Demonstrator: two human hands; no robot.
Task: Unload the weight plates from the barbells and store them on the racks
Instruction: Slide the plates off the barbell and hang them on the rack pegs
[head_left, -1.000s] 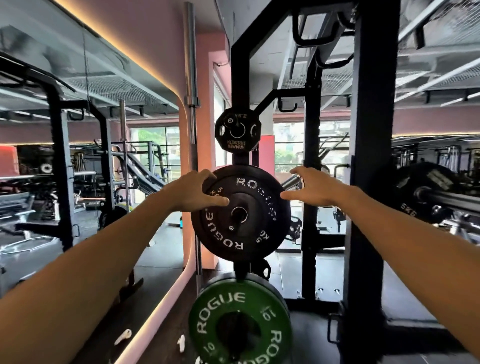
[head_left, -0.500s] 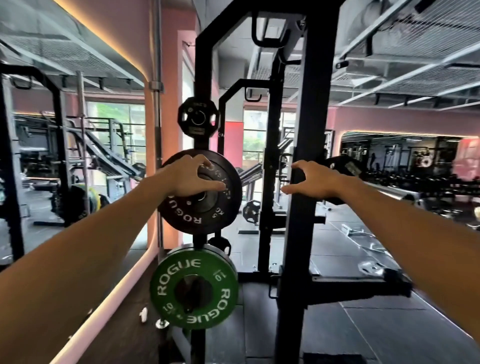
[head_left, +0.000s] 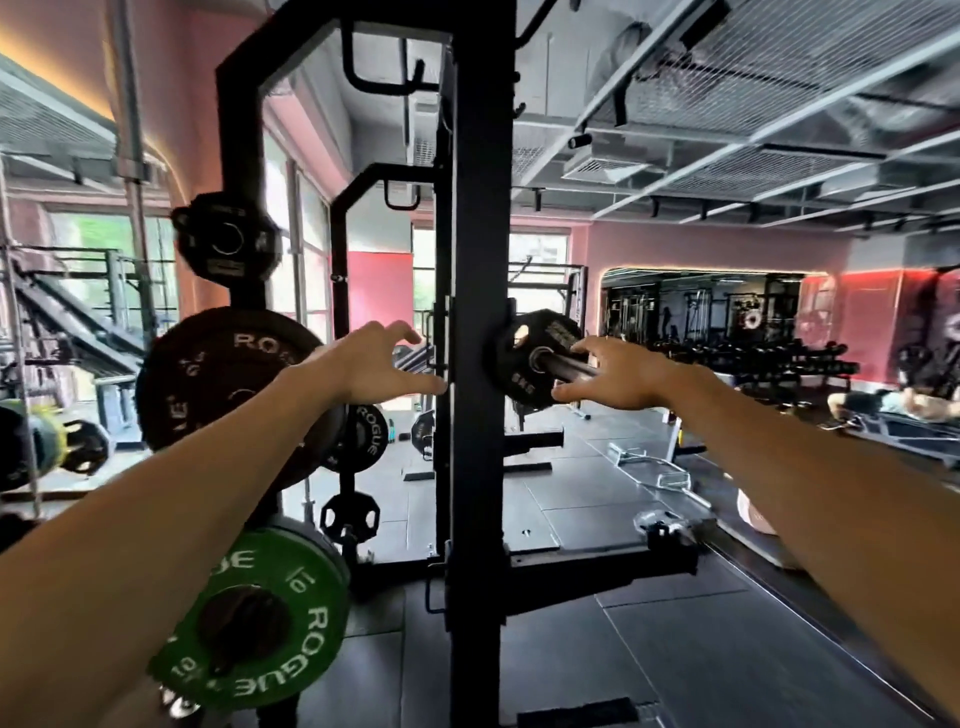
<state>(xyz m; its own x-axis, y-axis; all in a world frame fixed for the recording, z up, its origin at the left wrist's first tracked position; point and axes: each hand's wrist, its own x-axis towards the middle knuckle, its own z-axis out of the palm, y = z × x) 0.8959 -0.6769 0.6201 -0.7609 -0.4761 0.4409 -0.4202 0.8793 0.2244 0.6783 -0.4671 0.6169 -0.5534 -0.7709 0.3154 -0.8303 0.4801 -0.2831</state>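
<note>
A black 5 kg ROGUE plate (head_left: 208, 379) hangs on a peg of the black rack (head_left: 480, 364), with a small black plate (head_left: 226, 241) above it and a green 10 kg ROGUE plate (head_left: 291, 618) below. Right of the rack's upright, a small black 5 kg plate (head_left: 524, 364) sits on a barbell sleeve (head_left: 569, 366). My left hand (head_left: 374, 364) hovers with spread fingers just left of the upright, holding nothing. My right hand (head_left: 618, 371) reaches with spread fingers beside the barbell sleeve, close to the small plate; touching or not is unclear.
More plates (head_left: 348, 517) hang on a further rack behind. A curl bar (head_left: 660, 467) lies on the dark floor mats. A mirror wall runs along the left, dumbbell racks (head_left: 753, 358) stand at the back right, and a person (head_left: 893, 400) lies on a bench at far right.
My view has swung right. My left hand has left the black 5 kg ROGUE plate on its peg, and both hands have moved toward the small plate on the barbell.
</note>
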